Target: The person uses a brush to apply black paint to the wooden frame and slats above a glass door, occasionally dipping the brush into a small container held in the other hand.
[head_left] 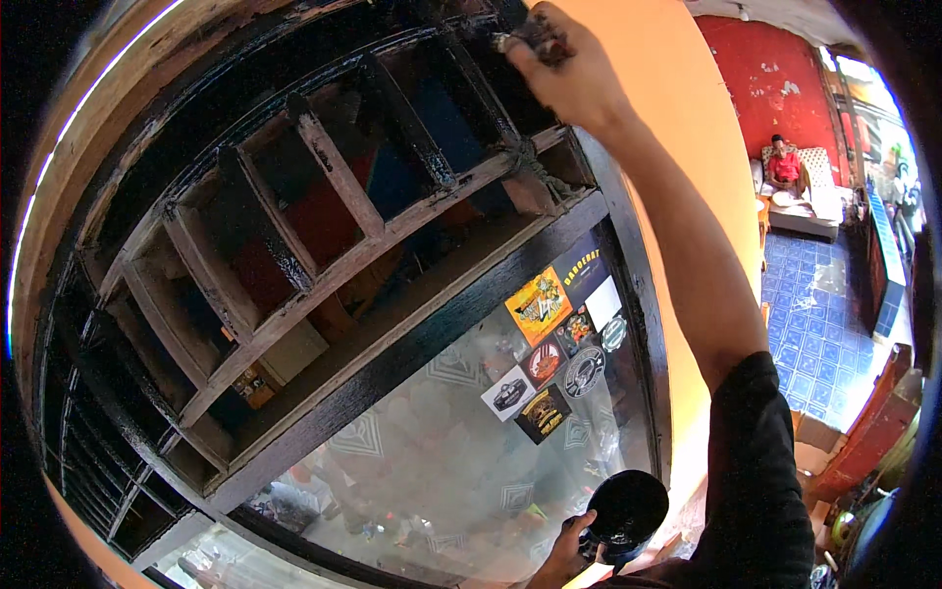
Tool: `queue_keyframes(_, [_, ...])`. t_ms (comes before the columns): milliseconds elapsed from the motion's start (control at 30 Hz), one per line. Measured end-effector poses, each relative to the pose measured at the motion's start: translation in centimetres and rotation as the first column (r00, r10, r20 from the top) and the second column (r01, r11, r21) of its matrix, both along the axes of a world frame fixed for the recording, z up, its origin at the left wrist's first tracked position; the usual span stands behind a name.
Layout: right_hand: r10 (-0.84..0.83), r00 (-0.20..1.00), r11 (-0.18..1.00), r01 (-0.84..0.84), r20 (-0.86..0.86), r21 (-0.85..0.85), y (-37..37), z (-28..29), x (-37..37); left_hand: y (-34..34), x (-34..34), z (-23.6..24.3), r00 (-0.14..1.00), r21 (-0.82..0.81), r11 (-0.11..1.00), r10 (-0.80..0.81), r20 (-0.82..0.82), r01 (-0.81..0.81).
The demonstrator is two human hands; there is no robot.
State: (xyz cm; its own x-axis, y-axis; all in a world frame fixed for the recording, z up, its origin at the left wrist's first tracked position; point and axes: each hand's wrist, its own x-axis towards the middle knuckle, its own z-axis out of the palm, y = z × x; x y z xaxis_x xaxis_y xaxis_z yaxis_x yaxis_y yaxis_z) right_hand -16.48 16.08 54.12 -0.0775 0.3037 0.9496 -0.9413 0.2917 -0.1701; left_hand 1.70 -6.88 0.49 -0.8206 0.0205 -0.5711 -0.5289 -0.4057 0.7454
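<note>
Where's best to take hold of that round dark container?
Probably the container is best held by its outer wall, from the left, where the left hand is: its round mouth faces the camera, so a side grip leaves the opening clear.

Dark wooden frame (412,357), glass pane (412,461) bearing stickers (543,362), blue tiled floor (810,339), pale seat (824,204) standing on it

Right arm (677,236) reaches high, bare below its black sleeve (756,461), and up top the right hand (577,79) has its fingers (524,61) curled; down low, the left hand (561,557) grips, thumb (585,520) uppermost!
</note>
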Motion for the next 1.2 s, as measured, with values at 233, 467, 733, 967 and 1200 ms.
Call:
queue_keyframes(233, [0.104, 0.989, 0.984, -0.087, -0.106, 0.152, -0.1, 1.8, 1.3, 1.8, 0.2, 4.8, 0.987, 0.217, 0.972, 0.052, 0.152, -0.085])
queue_keyframes(467, [0.331, 0.942, 0.943, -0.327, -0.063, 0.067, -0.4, 1.4, 2.0, 1.2, -0.4, 2.0, 0.961, 0.334, 0.941, -0.033, 0.273, -0.062])
queue_keyframes(733, [-0.147, 0.989, 0.988, 0.147, -0.009, -0.053, 0.3, 1.3, 2.4, 1.0, -0.5, 2.4, 0.965, 0.403, 0.915, -0.114, 0.235, 0.01])
queue_keyframes(967, [-0.09, 0.995, 0.991, 0.094, 0.041, -0.095, 0.0, 1.9, 1.1, 1.0, 0.5, 3.4, 0.989, 0.222, 0.975, -0.023, 0.144, -0.01])
queue_keyframes(1200, [-0.101, 0.994, 0.992, 0.098, -0.036, -0.081, -0.1, 1.8, 1.3, 0.3, 0.5, 2.0, 0.996, 0.206, 0.975, -0.092, 0.008, 0.088])
